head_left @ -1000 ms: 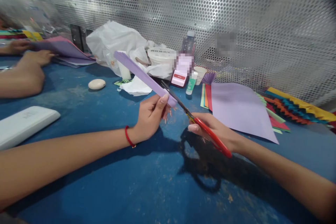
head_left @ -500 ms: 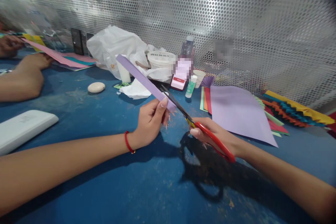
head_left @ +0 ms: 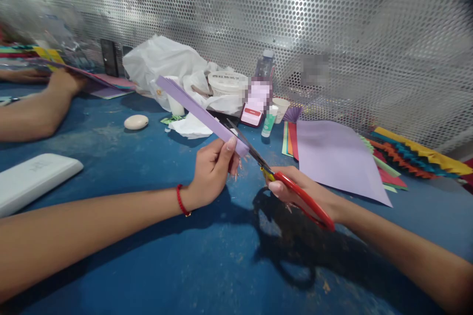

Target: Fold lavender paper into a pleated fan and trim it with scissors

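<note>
Blue workbench (head_left: 155,251) | left hand (head_left: 212,172) pinches lilac paper strip (head_left: 199,115) | right hand (head_left: 295,192) grips red-handled scissors (head_left: 314,210)

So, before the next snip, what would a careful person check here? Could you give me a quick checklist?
1. Left hand gripping the lilac paper strip: ok.
2. Right hand holding the red-handled scissors: ok.
3. Strip sitting between the scissor blades: cannot tell, the strip's end hides them.
4. Left fingertips clear of the blades: not ok, they sit very close.
5. Other person's hand away from the blades: ok, it is far across the table.
</note>
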### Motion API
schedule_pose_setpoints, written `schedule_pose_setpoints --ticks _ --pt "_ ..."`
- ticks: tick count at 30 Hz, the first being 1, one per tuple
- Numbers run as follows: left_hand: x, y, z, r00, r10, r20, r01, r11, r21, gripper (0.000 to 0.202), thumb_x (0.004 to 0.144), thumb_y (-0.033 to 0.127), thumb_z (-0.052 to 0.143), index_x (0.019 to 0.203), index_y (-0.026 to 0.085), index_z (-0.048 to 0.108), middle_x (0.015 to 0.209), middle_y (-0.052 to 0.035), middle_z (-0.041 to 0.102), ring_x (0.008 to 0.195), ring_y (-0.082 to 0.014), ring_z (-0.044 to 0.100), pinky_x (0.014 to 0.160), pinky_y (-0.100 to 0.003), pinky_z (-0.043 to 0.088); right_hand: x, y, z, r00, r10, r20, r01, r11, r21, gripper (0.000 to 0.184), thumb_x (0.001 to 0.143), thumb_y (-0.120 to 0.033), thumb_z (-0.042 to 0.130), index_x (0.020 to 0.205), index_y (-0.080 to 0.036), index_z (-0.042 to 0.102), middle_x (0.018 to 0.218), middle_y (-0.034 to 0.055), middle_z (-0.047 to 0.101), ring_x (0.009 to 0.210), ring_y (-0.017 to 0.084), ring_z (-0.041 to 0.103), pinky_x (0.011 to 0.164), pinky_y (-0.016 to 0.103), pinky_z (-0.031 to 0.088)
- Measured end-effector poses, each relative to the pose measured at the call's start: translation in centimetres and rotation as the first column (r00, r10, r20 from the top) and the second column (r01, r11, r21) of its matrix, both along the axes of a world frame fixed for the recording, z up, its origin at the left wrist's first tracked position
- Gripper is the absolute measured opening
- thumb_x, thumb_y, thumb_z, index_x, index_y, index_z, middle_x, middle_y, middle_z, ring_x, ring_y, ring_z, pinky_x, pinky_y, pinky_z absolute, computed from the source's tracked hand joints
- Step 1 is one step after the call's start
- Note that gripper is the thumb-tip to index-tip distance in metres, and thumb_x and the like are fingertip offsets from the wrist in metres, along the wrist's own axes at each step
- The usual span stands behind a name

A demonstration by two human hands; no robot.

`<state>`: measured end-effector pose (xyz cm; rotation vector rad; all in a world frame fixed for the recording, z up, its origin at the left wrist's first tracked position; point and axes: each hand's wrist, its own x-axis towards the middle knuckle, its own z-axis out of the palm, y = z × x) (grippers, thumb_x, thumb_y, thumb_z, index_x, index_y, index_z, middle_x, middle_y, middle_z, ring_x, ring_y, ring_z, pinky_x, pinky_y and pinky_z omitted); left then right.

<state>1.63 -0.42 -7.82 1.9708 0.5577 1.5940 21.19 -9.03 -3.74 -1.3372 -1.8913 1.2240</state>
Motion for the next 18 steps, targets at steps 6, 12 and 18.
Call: schedule_pose_setpoints --ticks 6,12,18 --pt "0.02 -0.15 -0.06 1.0 -0.008 0.018 0.008 1.0 -0.009 0.057 0.108 0.047 0.043 0.06 0.019 0.054 0.049 0.0028 0.055 0.044 -0.0071 0.052 0.048 -0.02 0.042 0.01 -0.03 0.02 1.0 -0.006 0.003 0.006 1.0 -0.003 0.069 0.081 -0.089 0.051 0.072 -0.022 0.041 0.067 -0.006 0.034 0.058 0.01 0.03 0.054 0.028 0.023" --pt "0.01 0.02 -0.33 0.999 -0.016 0.033 0.017 0.999 -0.034 0.056 0.108 0.046 0.043 0.06 0.019 0.054 0.05 0.0024 0.055 0.045 -0.0082 0.051 0.047 -0.023 0.041 0.05 0.02 0.05 1.0 0.009 -0.001 -0.009 1.0 -0.01 0.068 0.081 -0.089 0.051 0.073 -0.022 0.04 0.067 -0.006 0.034 0.058 0.01 0.031 0.054 0.028 0.023" --pt "-0.08 0.27 -0.59 0.998 -0.035 0.052 0.038 0.997 -0.062 0.055 0.107 0.047 0.044 0.061 0.019 0.054 0.051 0.0024 0.055 0.046 -0.0089 0.052 0.048 -0.023 0.042 -0.04 -0.2 0.26 1.0 0.01 0.013 -0.01 1.0 -0.007 0.068 0.082 -0.089 0.05 0.074 -0.023 0.038 0.068 -0.0057 0.034 0.058 0.011 0.031 0.054 0.028 0.023"
